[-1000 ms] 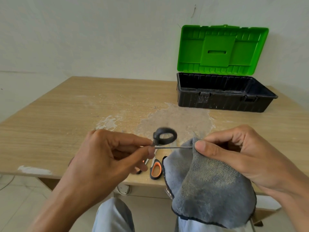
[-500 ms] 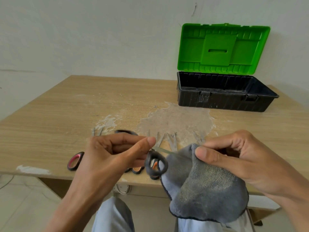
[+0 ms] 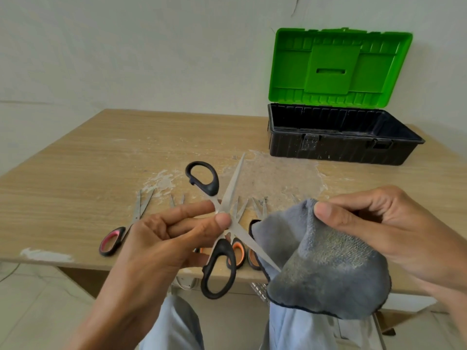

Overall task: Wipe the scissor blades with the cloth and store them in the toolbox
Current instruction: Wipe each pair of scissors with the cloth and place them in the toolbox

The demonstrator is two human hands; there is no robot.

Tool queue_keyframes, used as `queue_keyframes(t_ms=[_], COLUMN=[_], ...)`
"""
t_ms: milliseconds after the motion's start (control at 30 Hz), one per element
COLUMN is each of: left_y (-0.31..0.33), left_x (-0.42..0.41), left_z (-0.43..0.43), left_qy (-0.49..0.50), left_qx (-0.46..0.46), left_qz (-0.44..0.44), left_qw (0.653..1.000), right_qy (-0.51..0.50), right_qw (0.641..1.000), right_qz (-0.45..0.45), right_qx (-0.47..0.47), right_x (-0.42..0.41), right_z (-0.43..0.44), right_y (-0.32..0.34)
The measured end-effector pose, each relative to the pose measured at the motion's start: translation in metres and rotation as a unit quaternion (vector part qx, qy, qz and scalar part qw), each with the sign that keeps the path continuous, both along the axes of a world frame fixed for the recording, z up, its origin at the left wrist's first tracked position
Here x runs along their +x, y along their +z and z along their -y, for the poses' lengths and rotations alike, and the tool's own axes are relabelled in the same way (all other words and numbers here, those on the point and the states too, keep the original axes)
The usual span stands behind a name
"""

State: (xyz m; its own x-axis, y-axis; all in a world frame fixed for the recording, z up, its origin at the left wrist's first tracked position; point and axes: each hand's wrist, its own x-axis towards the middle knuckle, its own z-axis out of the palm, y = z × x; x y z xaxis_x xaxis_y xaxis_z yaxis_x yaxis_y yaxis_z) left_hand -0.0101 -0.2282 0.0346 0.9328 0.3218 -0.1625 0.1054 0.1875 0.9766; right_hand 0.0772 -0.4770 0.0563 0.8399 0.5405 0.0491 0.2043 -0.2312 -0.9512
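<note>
Since half a second ago the black-handled scissors (image 3: 228,195) have swung wide open into a cross. One handle loop, which hung below my thumb, now stands up over the table (image 3: 101,173). The other loop hangs low, out past the table's near edge and above my lap.

My left hand (image 3: 171,238) pinches the scissors at the pivot, thumb on the near side and fingertips behind. One blade points up and away towards the toolbox (image 3: 341,147). The other slants down to my right, and its tip rests against the grey cloth (image 3: 328,269).

My right hand (image 3: 379,228) grips a bunched fold of that cloth between thumb and curled fingers. The rest of it drapes down below the table's edge.

Other scissors lie in a row along the near edge, blades pointing away from me. A pink-handled pair (image 3: 112,239) is at the left, and orange-handled pairs (image 3: 238,251) lie partly hidden behind my hands and the cloth.

The toolbox sits at the far right of the table near the wall, with its green lid (image 3: 338,66) standing upright and its black tub open. A pale, worn patch of tabletop lies between the row of scissors and the toolbox.
</note>
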Motion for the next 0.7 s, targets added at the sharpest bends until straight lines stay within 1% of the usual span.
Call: queue_keyframes(t_ms=[133,267,400,567,700], left_y=[-0.004,-0.004,-0.005,-0.001,0.001], left_x=[0.002,0.002,0.002,0.0,-0.002], left_z=[0.0,0.001,0.001,0.005,0.008], left_qy=[-0.002,-0.021,0.001,0.015,0.019], left_qx=[0.007,0.04,0.059,0.092,0.138], left_qz=[0.007,0.014,0.03,0.069,0.104], left_qw=[1.0,0.999,0.998,0.993,0.985], right_qy=[-0.007,0.012,0.022,0.01,0.035], right_qw=[1.0,0.999,0.996,0.999,0.999], right_qz=[-0.014,-0.046,-0.079,-0.025,0.022], right_qx=[0.004,0.018,0.042,0.037,-0.006], right_x=[0.001,0.0,-0.002,-0.002,-0.005], right_z=[-0.002,-0.008,-0.013,-0.024,-0.036], right_y=[0.0,0.005,0.009,0.008,0.002])
